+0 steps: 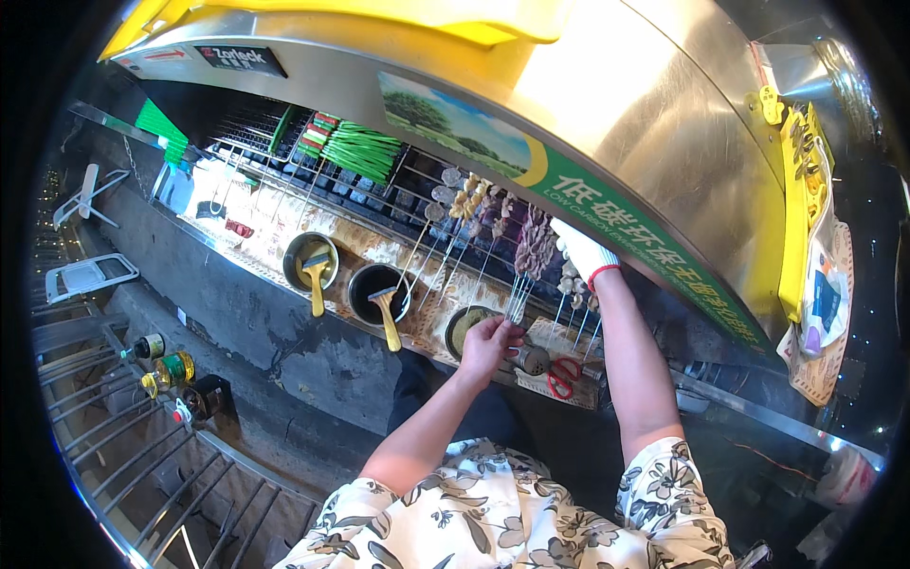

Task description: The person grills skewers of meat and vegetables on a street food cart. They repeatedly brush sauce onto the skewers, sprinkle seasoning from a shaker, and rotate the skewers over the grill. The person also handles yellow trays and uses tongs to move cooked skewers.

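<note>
My bare left hand [487, 347] grips the handle ends of a bunch of metal skewers [520, 295]. Threaded meat pieces [534, 243] crowd their upper part, over the grill. Beside that meat is my right hand [584, 247], in a white knitted glove with a red cuff. The hood's edge hides some of its fingers, so its hold cannot be made out. To its lower left lie skewers with pale chunks [569, 281]. A bowl of brownish powder [462, 331] and a shaker with a perforated lid [532, 359] are close to my left hand.
Two metal pots [302, 249] [362, 284] hold basting brushes [316, 281] [386, 316]. Red-handled scissors [564, 378] lie at the counter's front. Green vegetable skewers [361, 151] rest on the grill's left. The steel hood [661, 128] overhangs the grill. Bottles [173, 370] stand at lower left.
</note>
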Action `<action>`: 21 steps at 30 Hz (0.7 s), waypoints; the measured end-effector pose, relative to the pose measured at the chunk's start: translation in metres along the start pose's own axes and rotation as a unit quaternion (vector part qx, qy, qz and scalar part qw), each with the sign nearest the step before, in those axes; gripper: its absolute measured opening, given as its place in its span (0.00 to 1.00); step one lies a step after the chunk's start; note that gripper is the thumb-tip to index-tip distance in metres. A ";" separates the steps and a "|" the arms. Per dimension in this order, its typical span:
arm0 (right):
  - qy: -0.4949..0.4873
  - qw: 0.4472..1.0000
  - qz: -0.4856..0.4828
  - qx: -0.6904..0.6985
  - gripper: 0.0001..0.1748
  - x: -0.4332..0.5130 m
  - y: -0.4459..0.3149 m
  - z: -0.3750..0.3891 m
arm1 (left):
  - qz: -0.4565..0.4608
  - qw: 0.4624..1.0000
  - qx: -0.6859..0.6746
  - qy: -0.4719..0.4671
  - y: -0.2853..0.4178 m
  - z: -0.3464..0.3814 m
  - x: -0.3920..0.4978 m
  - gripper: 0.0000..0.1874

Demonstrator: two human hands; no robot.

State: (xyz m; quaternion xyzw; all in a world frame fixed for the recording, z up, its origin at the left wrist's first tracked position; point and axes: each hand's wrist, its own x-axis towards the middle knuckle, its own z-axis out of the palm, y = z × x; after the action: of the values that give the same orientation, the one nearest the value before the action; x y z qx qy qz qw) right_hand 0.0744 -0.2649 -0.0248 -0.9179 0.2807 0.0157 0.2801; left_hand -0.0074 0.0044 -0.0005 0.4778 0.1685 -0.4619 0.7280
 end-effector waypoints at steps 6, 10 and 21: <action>-0.017 0.988 -0.018 -0.150 0.24 0.036 0.012 0.005 | -0.007 1.000 0.021 -0.008 0.000 -0.001 0.002 0.12; -0.068 0.968 -0.038 -0.238 0.31 0.052 0.023 0.016 | 0.006 1.000 0.024 -0.019 -0.009 -0.006 0.005 0.13; -0.031 0.998 -0.022 -0.040 0.16 0.020 -0.004 -0.007 | -0.010 0.998 -0.037 -0.051 0.004 -0.006 0.006 0.14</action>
State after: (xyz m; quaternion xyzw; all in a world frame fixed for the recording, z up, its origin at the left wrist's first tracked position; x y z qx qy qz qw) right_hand 0.0924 -0.2756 -0.0200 -0.9333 0.2513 0.0491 0.2516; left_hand -0.0002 0.0071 -0.0054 0.4248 0.1531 -0.4859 0.7483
